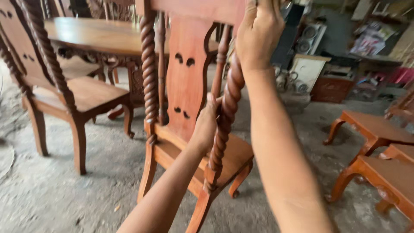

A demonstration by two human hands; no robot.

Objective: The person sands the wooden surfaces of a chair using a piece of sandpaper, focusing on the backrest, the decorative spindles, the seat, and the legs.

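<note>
Both forearms rose from the lower edge of the view toward a wooden chair [185, 86] seen from behind. Left hand [207, 123] was wrapped around the chair's right twisted post [224, 116] at mid height, fingers closed on the spiral turning. Right hand [258, 32] was clamped on the top of the same post, where it met the top rail [194, 8], with the knuckles facing the camera. That chair stood on the concrete floor [56, 194] directly ahead, just in front of the table [95, 34], and appeared tilted slightly. Its back consisted of a flat central splat [185, 73] with small cut-outs, set between the gripped post and a matching left twisted post [148, 73]. Its seat [233, 151] and curved front legs lay beyond the back. A second chair [73, 95] of the same pattern stood to the left, beside the table. Low wooden stools [379, 129] occupied the right side, well apart from the held chair. Boxes and assorted clutter [327, 64] were stacked along the far right background.
</note>
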